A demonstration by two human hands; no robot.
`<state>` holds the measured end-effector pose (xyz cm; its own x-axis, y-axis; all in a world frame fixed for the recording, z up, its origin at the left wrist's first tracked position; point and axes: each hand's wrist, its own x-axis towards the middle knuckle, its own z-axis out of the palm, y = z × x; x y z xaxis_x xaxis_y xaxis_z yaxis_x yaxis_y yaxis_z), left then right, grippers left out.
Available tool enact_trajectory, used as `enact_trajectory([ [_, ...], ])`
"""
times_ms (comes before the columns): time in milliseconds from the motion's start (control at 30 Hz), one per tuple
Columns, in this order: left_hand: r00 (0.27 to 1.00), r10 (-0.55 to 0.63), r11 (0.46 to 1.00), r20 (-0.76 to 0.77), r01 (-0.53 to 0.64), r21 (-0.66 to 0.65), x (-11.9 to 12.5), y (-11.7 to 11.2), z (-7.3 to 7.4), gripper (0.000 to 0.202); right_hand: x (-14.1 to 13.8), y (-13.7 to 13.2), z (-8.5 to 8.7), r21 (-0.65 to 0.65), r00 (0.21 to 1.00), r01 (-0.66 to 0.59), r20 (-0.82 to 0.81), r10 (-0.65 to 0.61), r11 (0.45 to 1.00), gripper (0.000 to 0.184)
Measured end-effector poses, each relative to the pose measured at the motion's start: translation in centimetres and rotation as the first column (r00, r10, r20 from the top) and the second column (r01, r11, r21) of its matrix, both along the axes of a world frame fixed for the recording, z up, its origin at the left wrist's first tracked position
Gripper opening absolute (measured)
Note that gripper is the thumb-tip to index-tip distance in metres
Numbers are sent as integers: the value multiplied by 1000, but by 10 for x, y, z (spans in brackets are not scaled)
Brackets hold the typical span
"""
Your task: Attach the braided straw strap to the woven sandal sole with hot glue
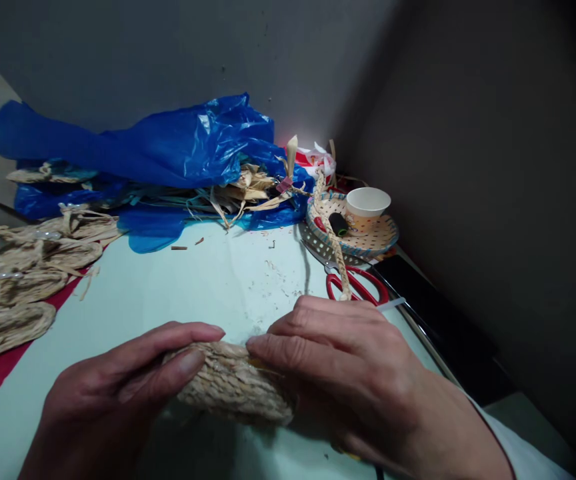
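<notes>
My left hand (118,383) grips a coiled piece of braided straw (233,387) by its left end, thumb in front and fingers behind. The piece stands tilted just above the table near the front. My right hand (353,377) is closed at its right end, with the fingertips pressed along the top edge. Small bits of yellow show under the right fingers, but what they belong to is hidden. A narrow straw braid (335,243) runs from the basket down to behind the right hand. Red-handled scissors (381,285) lie just beyond that hand.
A shallow woven basket (391,233) holds a white paper cup (368,203) and a black thread spool (338,225). Blue plastic bags (168,143) with loose straw lie against the wall. Straw slippers (13,323) with beads sit at left on red cloth. A black flat object (443,317) borders the right.
</notes>
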<state>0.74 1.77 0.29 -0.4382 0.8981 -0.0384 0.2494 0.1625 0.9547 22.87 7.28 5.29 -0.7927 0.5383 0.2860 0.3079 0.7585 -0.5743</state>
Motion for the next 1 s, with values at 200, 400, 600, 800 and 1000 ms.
enact_trajectory([
  [200,988,-20,999,-151,12,-52,-8,-1,-5,21,-1,-3,2,-43,998,18,61,-16,999,41],
  [400,968,-37,999,-249,30,-32,-13,0,-9,28,-6,-5,7,-122,972,53,235,-23,991,33],
  [600,967,5,1000,-254,-8,-11,-15,3,-13,17,-7,-8,-1,-137,977,117,195,-89,984,23],
  [800,980,19,1000,-197,-18,5,-16,3,-10,17,-11,-10,-5,-152,976,134,192,-104,979,24],
  [1000,990,26,998,-137,-34,-58,-12,4,-4,29,-10,-4,-9,-41,986,50,158,-43,998,32],
])
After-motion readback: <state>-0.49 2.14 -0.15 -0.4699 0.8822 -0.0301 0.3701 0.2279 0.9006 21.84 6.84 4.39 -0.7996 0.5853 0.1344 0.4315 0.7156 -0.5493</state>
